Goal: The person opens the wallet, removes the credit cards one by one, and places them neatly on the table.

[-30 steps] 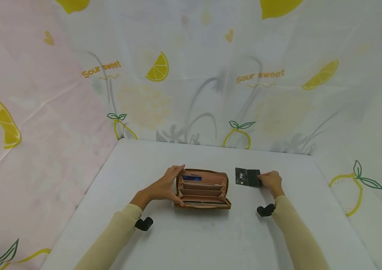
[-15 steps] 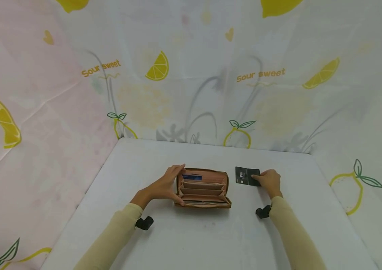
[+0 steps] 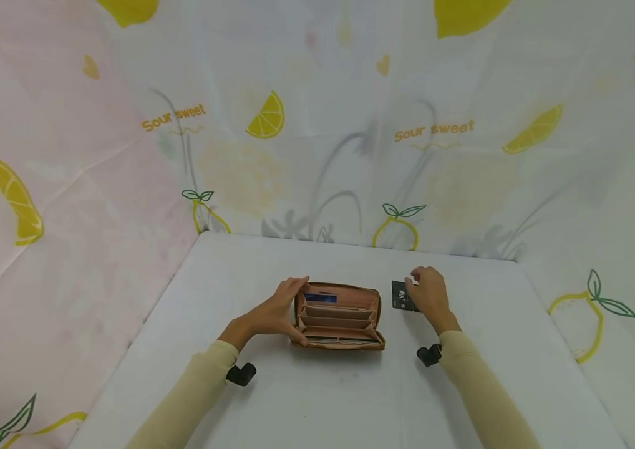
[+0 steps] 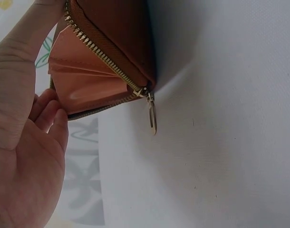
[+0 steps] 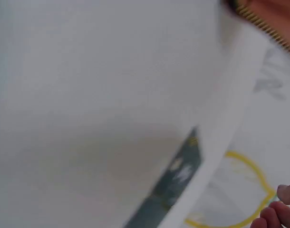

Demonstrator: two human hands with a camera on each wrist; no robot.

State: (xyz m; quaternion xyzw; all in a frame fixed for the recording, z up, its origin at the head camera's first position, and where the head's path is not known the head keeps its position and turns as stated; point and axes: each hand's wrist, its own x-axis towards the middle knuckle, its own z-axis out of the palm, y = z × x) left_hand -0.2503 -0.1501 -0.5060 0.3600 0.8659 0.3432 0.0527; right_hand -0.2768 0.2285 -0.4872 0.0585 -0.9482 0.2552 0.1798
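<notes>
A long zip-around wallet [image 3: 340, 323] lies unzipped in the middle, its pinkish-tan pockets spread wide. My left hand [image 3: 269, 310] grips its left end, thumb on the near edge and fingers on the far one. A blue card [image 3: 320, 298] sits in a far-side slot. The left wrist view shows a brass zip pull [image 4: 152, 116] hanging at one corner. To the right, a black card [image 3: 399, 295] with "Vip" on it lies on the table. My right hand [image 3: 431, 295] is above it with loosely bent fingers [image 5: 275, 213], covering its right part in the head view.
The white tabletop [image 3: 317, 399] stretches around the wallet. Lemon-printed cloth [image 3: 317, 156] hangs along its back and sides. A black wrist device [image 3: 241, 374] sticks out beside the left cuff, another [image 3: 428, 355] beside the right.
My right hand has come off the dark surface to the right of the "Vip" print, rising and shifting left over it. The left hand and wallet have stayed put.
</notes>
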